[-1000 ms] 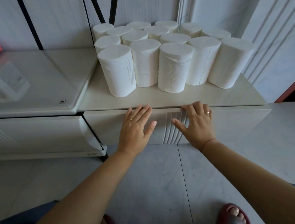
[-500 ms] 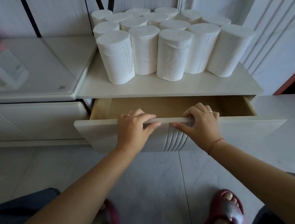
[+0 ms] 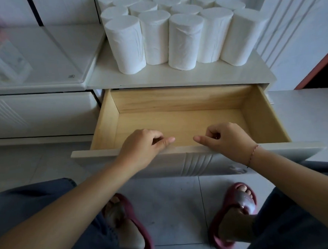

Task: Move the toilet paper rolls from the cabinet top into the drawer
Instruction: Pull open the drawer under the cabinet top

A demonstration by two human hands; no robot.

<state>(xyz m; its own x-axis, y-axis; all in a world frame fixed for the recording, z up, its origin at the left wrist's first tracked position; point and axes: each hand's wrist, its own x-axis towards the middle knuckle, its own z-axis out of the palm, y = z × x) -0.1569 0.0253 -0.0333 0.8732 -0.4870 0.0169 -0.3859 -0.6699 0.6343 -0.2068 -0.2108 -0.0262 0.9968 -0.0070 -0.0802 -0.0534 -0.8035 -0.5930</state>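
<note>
Several white toilet paper rolls [image 3: 182,42] stand upright in rows on the cream cabinet top [image 3: 176,77], against the wall. Below them the drawer [image 3: 178,121] is pulled far out, and its bare wooden inside holds nothing. My left hand [image 3: 143,146] and my right hand [image 3: 226,140] hover side by side over the top edge of the white drawer front [image 3: 196,162]. Their fingers are loosely curled and their thumbs point toward each other. Neither hand holds anything.
A lower white unit with a glass top [image 3: 34,60] adjoins the cabinet on the left. White wall panels [image 3: 296,33] stand close on the right. My feet in dark red slippers [image 3: 236,213] stand on the grey tiled floor just under the drawer front.
The drawer went from closed to fully pulled out toward me. My hands pressed on its front, then gripped its top edge, and have now loosened over that edge.
</note>
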